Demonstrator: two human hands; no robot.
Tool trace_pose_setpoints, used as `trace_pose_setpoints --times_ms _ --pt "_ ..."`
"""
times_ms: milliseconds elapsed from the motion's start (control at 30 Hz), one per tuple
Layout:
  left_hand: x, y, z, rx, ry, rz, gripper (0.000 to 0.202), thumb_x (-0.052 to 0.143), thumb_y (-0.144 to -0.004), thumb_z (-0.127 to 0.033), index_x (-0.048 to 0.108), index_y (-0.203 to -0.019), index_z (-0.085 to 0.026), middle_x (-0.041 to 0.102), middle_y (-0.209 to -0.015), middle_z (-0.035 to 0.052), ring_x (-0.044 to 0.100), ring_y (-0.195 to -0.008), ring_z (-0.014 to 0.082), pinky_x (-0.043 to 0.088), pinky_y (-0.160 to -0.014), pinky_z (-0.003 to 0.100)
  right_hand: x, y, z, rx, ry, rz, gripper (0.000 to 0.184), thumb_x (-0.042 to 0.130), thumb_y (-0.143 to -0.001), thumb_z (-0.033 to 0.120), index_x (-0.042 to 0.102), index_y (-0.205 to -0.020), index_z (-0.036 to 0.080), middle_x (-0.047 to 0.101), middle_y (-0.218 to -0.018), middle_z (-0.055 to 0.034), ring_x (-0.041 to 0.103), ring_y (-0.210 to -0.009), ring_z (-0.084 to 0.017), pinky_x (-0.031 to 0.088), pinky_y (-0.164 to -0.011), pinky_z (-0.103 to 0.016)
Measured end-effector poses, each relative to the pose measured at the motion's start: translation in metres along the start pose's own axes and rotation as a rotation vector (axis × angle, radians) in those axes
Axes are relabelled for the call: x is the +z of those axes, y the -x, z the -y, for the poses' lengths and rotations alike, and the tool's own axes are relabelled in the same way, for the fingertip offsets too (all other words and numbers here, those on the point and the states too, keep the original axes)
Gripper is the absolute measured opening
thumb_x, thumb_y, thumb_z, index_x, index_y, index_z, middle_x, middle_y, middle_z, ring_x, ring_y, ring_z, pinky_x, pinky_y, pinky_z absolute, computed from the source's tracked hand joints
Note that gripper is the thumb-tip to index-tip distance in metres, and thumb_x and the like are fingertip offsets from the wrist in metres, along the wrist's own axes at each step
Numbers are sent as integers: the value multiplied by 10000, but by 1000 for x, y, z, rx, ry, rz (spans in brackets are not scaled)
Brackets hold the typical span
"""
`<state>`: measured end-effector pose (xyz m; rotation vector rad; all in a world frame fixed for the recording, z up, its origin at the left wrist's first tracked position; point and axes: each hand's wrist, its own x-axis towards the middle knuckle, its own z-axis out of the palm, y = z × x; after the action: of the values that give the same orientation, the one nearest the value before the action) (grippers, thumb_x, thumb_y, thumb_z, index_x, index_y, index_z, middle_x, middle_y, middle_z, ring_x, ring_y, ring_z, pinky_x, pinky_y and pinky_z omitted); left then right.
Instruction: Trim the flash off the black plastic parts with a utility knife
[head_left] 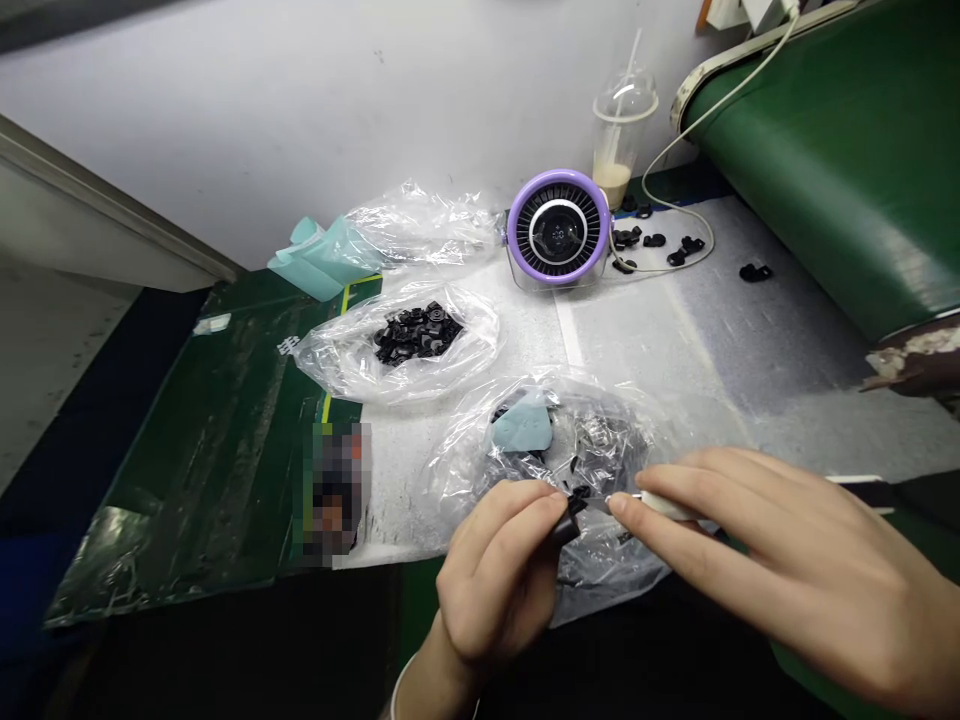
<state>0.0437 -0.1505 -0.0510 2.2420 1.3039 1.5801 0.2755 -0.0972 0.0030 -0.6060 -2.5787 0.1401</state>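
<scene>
Near the front edge of the work surface, my left hand pinches a small black plastic part between thumb and fingers. My right hand is closed around a slim white-handled tool that looks like a craft knife. Its thin tip points left and meets or nearly meets the black part; the exact contact is too small to tell. Just behind both hands lies an open clear plastic bag holding dark parts and a light blue piece.
A second clear bag holds many black parts. Behind it are a crumpled bag and teal sheets. A purple fan, a drink cup, a white cable and loose black parts stand near a green conveyor.
</scene>
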Motion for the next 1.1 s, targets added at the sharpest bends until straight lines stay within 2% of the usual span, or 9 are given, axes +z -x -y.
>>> trace_pose_setpoints --times_ms 133,267,400,500,633,733,867,1033,1100 --pt "-3 -3 -3 -23 46 15 253 649 -885 86 690 -1091 -55 742 -1004 105 742 -906 148 634 -777 230 8 2 -8 62 17 -34 308 376 -1075 56 618 -1261 98 755 -1067 -154 722 -970 -276 542 -761 -396" --pt "-2 -9 -5 -106 224 59 143 637 -959 -22 680 -1074 -95 734 -918 73 721 -852 146 626 -750 238 17 -1 -6 316 -466 -91 346 561 -1029 77 581 -1359 179 762 -1071 -48 729 -887 -141 567 -772 -228" --pt "-2 -14 -4 -138 323 113 81 619 -1029 -162 662 -1058 -101 714 -861 61 685 -788 136 592 -708 227 27 -12 5 586 -974 92 87 623 -1039 286 691 -1023 234 669 -774 38 601 -652 -96 473 -587 -191" --pt "-2 -13 -4 -137 290 122 223 523 -1089 -257 657 -1114 -81 714 -907 83 691 -831 142 595 -743 234 33 -19 12 744 -1262 144 269 630 -1031 396 646 -856 194 546 -689 43 492 -629 -92 411 -573 -201" --pt "0 -8 -4 -78 71 29 219 472 -1077 -156 665 -1151 -81 736 -960 104 713 -870 161 611 -753 256 37 -23 18 884 -1482 116 339 739 -953 459 599 -814 183 494 -649 61 429 -599 -80 380 -566 -199" --pt "1 -6 -5 -26 -135 -14 218 507 -1054 -144 670 -1187 -89 757 -964 117 732 -845 185 619 -717 281 38 -21 22 918 -1456 86 355 741 -948 466 585 -791 188 491 -636 63 417 -580 -78 383 -553 -195" --pt "2 -8 -8 20 -268 34 237 480 -1059 -178 662 -1181 -88 774 -909 133 736 -781 212 613 -659 318 40 -13 25 868 -1176 65 338 626 -1023 459 618 -794 211 505 -638 52 470 -558 -89 400 -517 -199" --pt "9 -7 -9 -49 -43 -55 238 466 -1068 -217 666 -1132 -105 744 -795 87 680 -651 166 576 -569 263 48 -1 23 547 -662 -87 72 584 -1052 301 645 -1014 298 679 -775 58 687 -665 -124 488 -553 -199" --pt "12 -6 -9 -121 87 -107 234 478 -1069 -228 685 -1089 -121 734 -774 71 659 -623 147 563 -570 247 52 1 18 398 -502 -140 118 562 -1046 228 617 -1133 285 728 -890 31 713 -701 -133 526 -609 -212"
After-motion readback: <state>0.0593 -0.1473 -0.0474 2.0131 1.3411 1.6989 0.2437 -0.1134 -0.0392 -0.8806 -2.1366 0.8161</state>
